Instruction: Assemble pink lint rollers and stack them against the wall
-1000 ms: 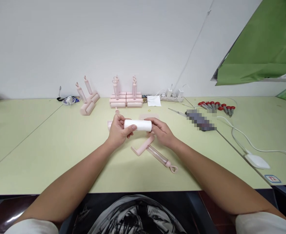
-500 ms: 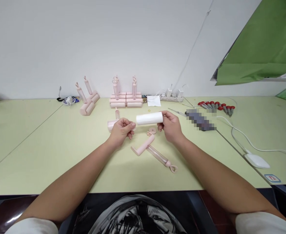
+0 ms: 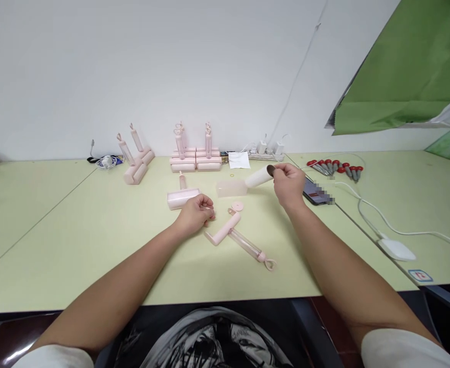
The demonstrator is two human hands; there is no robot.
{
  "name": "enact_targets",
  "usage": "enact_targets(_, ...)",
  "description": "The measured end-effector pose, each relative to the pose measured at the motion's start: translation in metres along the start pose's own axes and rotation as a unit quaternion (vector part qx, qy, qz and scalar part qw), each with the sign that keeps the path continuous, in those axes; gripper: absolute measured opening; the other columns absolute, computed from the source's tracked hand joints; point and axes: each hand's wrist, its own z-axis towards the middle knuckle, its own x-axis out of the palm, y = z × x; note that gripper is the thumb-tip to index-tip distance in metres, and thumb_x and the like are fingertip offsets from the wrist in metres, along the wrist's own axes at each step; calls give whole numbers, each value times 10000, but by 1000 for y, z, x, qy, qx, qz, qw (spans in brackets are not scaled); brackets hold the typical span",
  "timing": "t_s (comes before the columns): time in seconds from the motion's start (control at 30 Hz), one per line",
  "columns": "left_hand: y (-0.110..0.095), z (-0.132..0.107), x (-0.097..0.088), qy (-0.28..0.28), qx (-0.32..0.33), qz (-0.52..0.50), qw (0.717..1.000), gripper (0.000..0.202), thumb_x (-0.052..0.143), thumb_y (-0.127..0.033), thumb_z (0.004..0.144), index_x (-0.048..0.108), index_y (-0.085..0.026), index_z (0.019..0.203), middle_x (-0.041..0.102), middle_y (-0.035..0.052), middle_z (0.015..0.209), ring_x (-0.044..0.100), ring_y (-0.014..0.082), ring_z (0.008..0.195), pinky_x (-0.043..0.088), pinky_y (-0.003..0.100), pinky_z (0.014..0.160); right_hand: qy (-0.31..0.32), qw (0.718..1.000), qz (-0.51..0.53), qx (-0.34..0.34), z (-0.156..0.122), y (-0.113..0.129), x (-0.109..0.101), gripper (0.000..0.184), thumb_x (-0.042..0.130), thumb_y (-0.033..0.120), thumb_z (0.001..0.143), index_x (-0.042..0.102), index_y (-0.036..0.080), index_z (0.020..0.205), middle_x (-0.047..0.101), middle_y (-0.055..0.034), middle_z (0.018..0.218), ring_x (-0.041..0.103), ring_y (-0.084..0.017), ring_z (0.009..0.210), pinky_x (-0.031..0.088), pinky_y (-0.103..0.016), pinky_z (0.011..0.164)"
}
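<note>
My right hand grips one end of a white lint roller refill, which slants down to the left with its dark hollow core facing me. Beside its lower end sits a translucent cover. My left hand is closed just above the table, fingertips together; what they may pinch is too small to tell. Right of it lies a pink lint roller frame with a clear handle ending in a loop. A pink round end cap is behind the frame. Another lint roller stands behind my left hand.
Several assembled pink lint rollers stand along the wall, with two more to the left. A phone, red-capped tubes, a white cable and a white charger lie right. A power strip runs along the wall.
My right hand has moved right with the refill, turning it from level to slanted. The translucent cover now shows where the refill was. My left hand has moved slightly down.
</note>
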Motion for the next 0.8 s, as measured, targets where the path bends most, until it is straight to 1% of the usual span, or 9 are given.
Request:
enact_targets(0.07,2,0,0,8,3,29,1000,264,772,-217,624,565,-174,784,599,-14,638,645,157,560,407,189,380,-16,999,-28,9,0,0,-1,211,606,359,714,667,163,763,525,16,589,436,-137,554,358,-276,544)
enact_targets(0.17,3,0,0,28,20,78,996,206,758,-219,648,580,-174,742,589,-20,599,557,115,480,351,186,375,-3,998,-69,8,-1,1,-1,209,621,365,720,682,167,745,509,21,568,419,-140,552,333,-281,549)
enact_targets(0.3,2,-1,-2,30,64,164,984,148,709,-150,639,614,-184,747,589,-27,608,529,123,514,385,222,457,-9,997,-77,6,1,-1,-1,203,618,358,736,681,165,753,496,27,562,418,-142,553,330,-288,563)
enact_targets(0.4,1,-2,-4,24,114,270,956,144,668,-164,678,657,-202,817,625,9,706,582,176,610,446,278,545,-14,997,-69,18,5,-7,-1,205,616,356,740,682,164,764,507,24,574,421,-142,548,332,-292,562)
enact_targets(0.5,3,-2,-5,35,175,359,916,198,649,-192,716,687,-210,909,676,81,993,643,249,836,495,344,699,-29,998,-53,32,10,-13,-1,217,631,365,729,685,159,774,503,24,579,414,-138,541,333,-291,557)
enact_targets(0.57,4,-1,-6,47,180,394,900,201,643,-213,741,694,-203,935,664,109,1122,646,275,916,496,368,760,-42,997,-47,38,12,-16,0,226,637,368,724,685,154,784,502,24,583,412,-138,547,345,-293,569)
enact_targets(0.63,4,0,-6,56,166,421,890,188,627,-240,779,694,-194,949,669,120,1135,651,281,925,496,374,774,-42,997,-50,42,13,-20,1,232,634,366,724,686,152,797,505,23,586,414,-140,556,357,-295,583)
enact_targets(0.7,3,1,-6,64,154,455,875,196,581,-266,835,688,-191,981,681,115,1110,654,274,939,496,363,771,-28,997,-53,43,12,-23,4,223,622,348,721,691,153,803,525,19,593,431,-146,569,368,-296,595)
enact_targets(0.8,-1,1,-6,69,141,508,847,232,504,-294,904,673,-194,1027,693,91,1074,654,245,940,487,329,733,-9,999,-37,38,10,-28,11,208,571,313,731,694,158,799,611,-9,671,510,-166,640,398,-296,639)
